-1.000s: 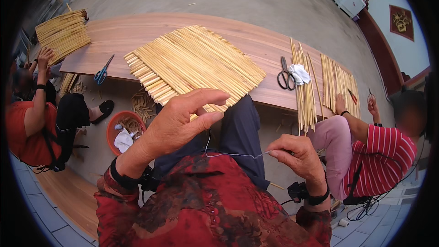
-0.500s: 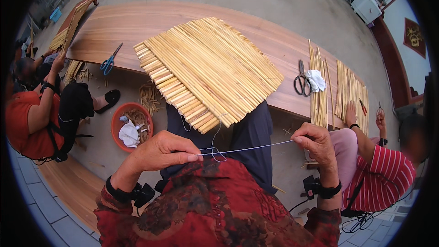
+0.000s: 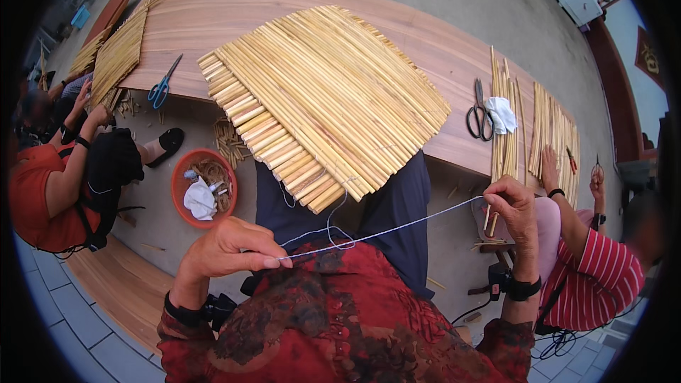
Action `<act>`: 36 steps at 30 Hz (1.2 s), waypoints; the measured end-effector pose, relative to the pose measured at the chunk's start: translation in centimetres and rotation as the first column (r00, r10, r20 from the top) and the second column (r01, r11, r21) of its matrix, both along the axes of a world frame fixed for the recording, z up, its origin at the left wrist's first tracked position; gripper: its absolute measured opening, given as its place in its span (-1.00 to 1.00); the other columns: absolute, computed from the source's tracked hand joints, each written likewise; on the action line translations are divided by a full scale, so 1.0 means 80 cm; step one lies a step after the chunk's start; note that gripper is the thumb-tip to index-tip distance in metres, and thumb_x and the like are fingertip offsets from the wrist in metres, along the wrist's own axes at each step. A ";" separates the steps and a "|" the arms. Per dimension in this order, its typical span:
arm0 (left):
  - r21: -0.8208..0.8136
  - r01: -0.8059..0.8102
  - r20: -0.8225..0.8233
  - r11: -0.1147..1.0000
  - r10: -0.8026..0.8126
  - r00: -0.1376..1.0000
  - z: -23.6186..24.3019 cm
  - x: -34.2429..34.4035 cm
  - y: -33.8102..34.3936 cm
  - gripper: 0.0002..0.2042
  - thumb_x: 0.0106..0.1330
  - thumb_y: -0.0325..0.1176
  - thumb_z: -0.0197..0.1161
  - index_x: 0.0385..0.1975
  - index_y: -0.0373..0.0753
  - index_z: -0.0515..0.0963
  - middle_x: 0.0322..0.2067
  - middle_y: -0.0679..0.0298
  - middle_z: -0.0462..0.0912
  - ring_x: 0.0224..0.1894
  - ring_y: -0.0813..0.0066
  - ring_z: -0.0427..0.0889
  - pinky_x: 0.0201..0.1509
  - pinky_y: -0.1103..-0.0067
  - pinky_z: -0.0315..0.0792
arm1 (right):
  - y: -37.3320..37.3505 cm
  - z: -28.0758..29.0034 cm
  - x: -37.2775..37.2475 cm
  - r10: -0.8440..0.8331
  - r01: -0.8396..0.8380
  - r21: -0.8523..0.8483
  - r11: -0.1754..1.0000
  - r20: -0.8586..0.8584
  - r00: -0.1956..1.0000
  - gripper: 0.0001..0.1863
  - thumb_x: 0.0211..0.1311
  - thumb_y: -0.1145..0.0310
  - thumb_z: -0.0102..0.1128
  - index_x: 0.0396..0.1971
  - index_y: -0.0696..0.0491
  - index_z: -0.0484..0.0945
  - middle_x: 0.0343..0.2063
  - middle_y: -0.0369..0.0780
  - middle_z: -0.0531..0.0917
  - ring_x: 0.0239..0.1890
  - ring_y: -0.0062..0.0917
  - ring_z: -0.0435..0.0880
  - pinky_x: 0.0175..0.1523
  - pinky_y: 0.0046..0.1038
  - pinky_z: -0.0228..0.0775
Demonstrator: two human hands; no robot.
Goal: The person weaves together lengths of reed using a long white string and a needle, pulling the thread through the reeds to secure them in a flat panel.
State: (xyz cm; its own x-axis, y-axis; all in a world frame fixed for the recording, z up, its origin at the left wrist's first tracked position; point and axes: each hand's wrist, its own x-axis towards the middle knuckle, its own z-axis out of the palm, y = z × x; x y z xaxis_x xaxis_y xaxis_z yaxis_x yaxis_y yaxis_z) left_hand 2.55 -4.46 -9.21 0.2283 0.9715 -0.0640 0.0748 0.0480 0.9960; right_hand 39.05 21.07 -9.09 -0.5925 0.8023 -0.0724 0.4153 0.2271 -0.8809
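Observation:
A pale blue-white string point(image 3: 383, 232) is stretched taut between my two hands, above my lap. My left hand point(image 3: 230, 250) pinches one end between thumb and forefinger. Higher up on the right, my right hand point(image 3: 512, 207) pinches the other end. A loose loop of the string hangs between them and runs up to the near corner of a mat of straw-coloured stalks point(image 3: 330, 99). The mat lies partly on the wooden table and juts out over my knees. Its left edge shows a second layer of shorter stalk ends. Neither hand touches the mat.
Blue-handled scissors point(image 3: 163, 85) and black scissors point(image 3: 480, 113) lie on the table point(image 3: 234, 14). A white cloth point(image 3: 501, 115) rests on loose stalks at right. An orange basin point(image 3: 233, 202) with scraps stands on the floor. Co-workers sit on both sides, an orange shirt point(image 3: 39, 195) and a striped shirt point(image 3: 603, 276).
My hands have moved farther apart, the right one up and right, the left one slightly down and left. More string is stretched between them. The left co-worker's stalk mat has swung lower.

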 end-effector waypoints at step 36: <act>-0.082 0.013 -0.351 0.997 -0.041 0.936 -0.032 0.010 -0.007 -0.84 0.21 -0.42 0.19 -0.27 -0.31 0.61 -0.24 0.18 0.63 -0.15 0.34 0.58 -0.06 0.52 0.41 | -0.069 -0.065 -0.074 0.253 -0.255 -0.190 0.948 -0.033 0.967 -0.82 0.16 0.48 0.12 -0.22 0.13 0.54 -0.42 -0.25 0.59 -0.46 -0.62 0.54 -0.32 -0.59 0.41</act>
